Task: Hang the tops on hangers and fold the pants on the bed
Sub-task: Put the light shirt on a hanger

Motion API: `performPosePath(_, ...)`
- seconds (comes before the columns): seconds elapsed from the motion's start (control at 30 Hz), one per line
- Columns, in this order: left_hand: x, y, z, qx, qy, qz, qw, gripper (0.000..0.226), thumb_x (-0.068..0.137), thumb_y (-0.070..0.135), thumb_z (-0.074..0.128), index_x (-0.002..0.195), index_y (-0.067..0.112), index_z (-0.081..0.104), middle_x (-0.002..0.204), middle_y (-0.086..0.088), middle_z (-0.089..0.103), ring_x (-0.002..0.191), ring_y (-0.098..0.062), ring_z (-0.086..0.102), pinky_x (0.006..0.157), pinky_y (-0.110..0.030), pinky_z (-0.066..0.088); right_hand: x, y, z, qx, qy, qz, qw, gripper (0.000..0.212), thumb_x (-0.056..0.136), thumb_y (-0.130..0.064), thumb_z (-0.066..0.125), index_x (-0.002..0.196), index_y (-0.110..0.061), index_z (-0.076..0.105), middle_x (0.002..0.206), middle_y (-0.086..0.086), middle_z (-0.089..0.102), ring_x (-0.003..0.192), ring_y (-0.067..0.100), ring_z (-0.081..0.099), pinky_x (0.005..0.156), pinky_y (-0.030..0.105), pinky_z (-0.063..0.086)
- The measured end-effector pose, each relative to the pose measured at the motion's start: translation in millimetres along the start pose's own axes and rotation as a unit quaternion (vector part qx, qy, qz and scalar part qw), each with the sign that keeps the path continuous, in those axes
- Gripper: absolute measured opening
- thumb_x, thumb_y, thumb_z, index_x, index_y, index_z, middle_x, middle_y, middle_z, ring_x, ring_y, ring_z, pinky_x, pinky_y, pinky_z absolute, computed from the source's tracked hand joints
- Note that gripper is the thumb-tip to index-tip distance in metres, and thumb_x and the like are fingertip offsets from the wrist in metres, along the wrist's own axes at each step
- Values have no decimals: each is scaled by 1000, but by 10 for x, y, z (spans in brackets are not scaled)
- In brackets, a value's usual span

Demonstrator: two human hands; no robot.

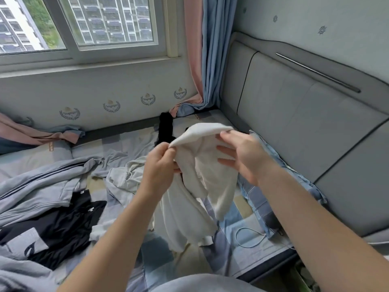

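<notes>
The cream-white soft knit top (202,165) is held up mid-scene over the checked bed (237,245), long axis hanging down, top edge pinched shut by the left hand (161,165), w/ the right hand (242,152) open-fingered against its right side, equally near.
</notes>
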State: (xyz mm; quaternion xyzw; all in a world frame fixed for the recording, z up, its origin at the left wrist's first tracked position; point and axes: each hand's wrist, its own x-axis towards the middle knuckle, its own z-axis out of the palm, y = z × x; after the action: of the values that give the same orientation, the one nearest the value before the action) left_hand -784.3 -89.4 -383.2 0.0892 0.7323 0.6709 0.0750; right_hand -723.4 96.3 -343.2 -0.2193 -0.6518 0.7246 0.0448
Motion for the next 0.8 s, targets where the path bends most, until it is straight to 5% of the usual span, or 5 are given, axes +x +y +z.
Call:
performPosePath(0.2,27,200,-77,-166,-18,-51,985,28,104,11,43,95,8,69,81,-7,74,76,-27,74,62,-36,60,-321,736,92,-137,-96,-100,981,58,79,-41,73,132,-25,57,124,-11,66,114,3,62,95,22,51)
performPosePath(0.37,-26,294,1,-234,-31,-54,970,27,103,11,42,99,2,68,86,-14,73,78,-29,74,60,-33,58,-193,1301,99,-172,-71,-44,982,14,89,-24,72,97,-12,73,92,-5,73,90,12,65,86,37,49)
performPosePath(0.47,18,314,-84,-250,5,-55,967,24,103,10,42,96,2,63,80,-10,74,79,-29,75,62,-34,59,-115,1371,-64,-165,-42,-67,983,31,100,-14,59,90,16,59,79,8,52,76,15,42,74,36,35)
performPosePath(0.6,32,235,-157,-260,-2,-80,962,22,103,11,40,100,1,60,90,-16,76,85,-30,75,66,-36,60,-152,1183,-202,-167,-71,-92,979,13,99,-8,58,90,-10,66,78,2,58,75,14,47,72,26,41)
performPosePath(0.8,71,93,-152,-265,17,-88,960,24,107,13,39,94,8,59,95,-16,75,90,-27,75,72,-37,61,-137,808,-206,-160,-29,-126,979,18,103,-10,51,86,-3,54,70,11,42,65,23,36,60,39,33)
